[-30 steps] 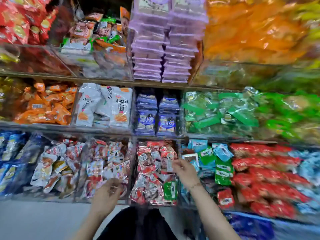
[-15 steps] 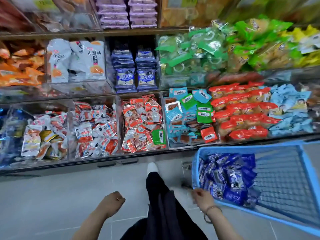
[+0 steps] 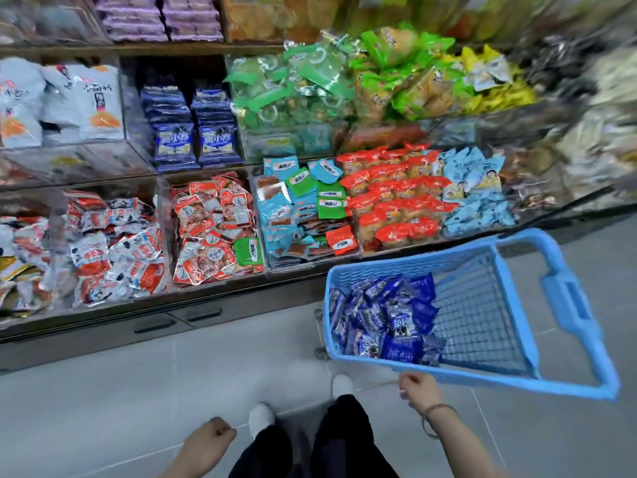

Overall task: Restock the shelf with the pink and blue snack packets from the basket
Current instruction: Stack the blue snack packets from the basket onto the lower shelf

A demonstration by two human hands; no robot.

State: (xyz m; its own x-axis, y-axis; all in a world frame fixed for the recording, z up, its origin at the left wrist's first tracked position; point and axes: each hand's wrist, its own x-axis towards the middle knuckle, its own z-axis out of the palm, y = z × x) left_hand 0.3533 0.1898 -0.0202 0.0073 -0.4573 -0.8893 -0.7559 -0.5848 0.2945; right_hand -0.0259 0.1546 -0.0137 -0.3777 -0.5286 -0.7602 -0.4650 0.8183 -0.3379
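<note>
Dozens of blue snack packets (image 3: 386, 315) lie heaped at the left end of the blue basket (image 3: 517, 382), which sits at the lower right of the head view, just in front of the shelf (image 3: 193, 49). Of the two hands, the right hand (image 3: 418, 389) has curled fingers at the basket's near rim; I cannot tell whether it grips the rim. The left hand (image 3: 206, 439), at bottom centre-left, is fisted and holds nothing. Stacked blue packs (image 3: 194, 132) stand on the shelf at upper left.

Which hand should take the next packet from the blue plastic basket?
Right. The right hand sits by the near rim of the blue plastic basket, close to the dark blue snack packets; the left hand is beyond the legs.
</note>
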